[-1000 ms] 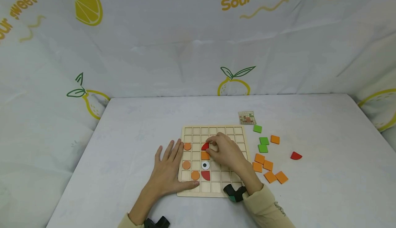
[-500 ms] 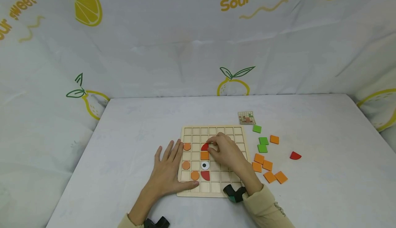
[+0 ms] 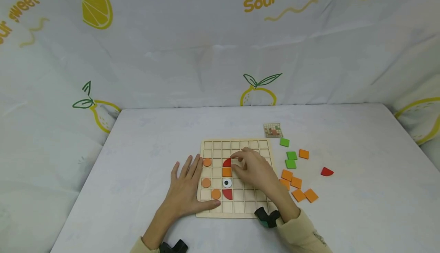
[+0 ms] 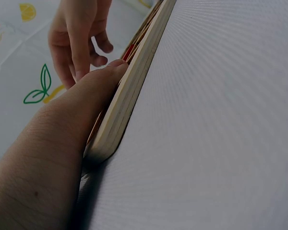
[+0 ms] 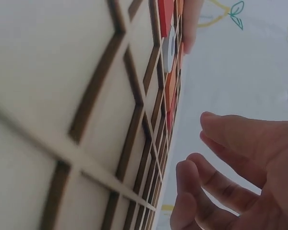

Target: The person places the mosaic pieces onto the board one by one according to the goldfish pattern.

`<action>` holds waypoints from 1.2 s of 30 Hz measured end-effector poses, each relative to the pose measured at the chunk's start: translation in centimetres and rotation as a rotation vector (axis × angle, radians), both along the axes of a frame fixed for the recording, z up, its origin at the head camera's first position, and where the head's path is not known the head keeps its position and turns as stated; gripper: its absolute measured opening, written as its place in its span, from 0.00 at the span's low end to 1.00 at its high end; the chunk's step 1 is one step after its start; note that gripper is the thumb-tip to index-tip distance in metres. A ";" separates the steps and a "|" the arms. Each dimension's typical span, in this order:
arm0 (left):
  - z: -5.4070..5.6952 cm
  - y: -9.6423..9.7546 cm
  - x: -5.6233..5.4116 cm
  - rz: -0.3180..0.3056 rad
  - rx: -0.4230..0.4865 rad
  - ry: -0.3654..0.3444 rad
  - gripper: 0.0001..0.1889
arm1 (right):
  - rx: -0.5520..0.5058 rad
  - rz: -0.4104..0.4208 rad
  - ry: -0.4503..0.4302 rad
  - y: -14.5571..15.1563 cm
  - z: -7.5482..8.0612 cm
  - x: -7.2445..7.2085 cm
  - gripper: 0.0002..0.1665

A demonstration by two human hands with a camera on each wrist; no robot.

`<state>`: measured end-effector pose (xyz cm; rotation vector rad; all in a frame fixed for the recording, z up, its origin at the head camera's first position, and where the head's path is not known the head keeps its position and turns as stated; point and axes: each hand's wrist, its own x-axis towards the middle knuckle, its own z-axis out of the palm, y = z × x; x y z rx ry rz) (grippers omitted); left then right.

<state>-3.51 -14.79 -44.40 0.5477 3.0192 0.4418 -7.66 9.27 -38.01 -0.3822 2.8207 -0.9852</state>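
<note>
A wooden grid board lies on the table. The left hand rests at its left edge, fingers spread, thumb over the near left corner. Just above the board, the right hand has thumb and fingertips apart; the right wrist view shows nothing between them. Closest to these fingertips is a red quarter-round piece. Below it in the same column sit an orange square, a white eye disc and a second red piece. Orange discs occupy cells on the left.
Right of the board lie loose green squares, several orange squares and one red quarter-round piece. A small pattern card lies behind the board's far right corner. A printed cloth hangs behind the table.
The right hand has drawn slightly right, away from the upper red piece, and its fingertips have parted from it. The left hand stays in place.
</note>
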 end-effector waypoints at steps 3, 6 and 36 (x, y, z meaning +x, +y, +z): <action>0.0 0.0 0.0 0.000 0.006 0.000 0.70 | -0.008 0.016 0.025 0.5 0.3 0.4 0.13; 0.1 0.1 0.0 0.000 0.005 0.002 0.70 | -0.015 0.033 0.048 1.2 0.4 0.8 0.12; 0.1 0.1 0.0 0.002 0.011 -0.007 0.70 | 0.001 0.019 0.095 10.5 1.3 4.2 0.15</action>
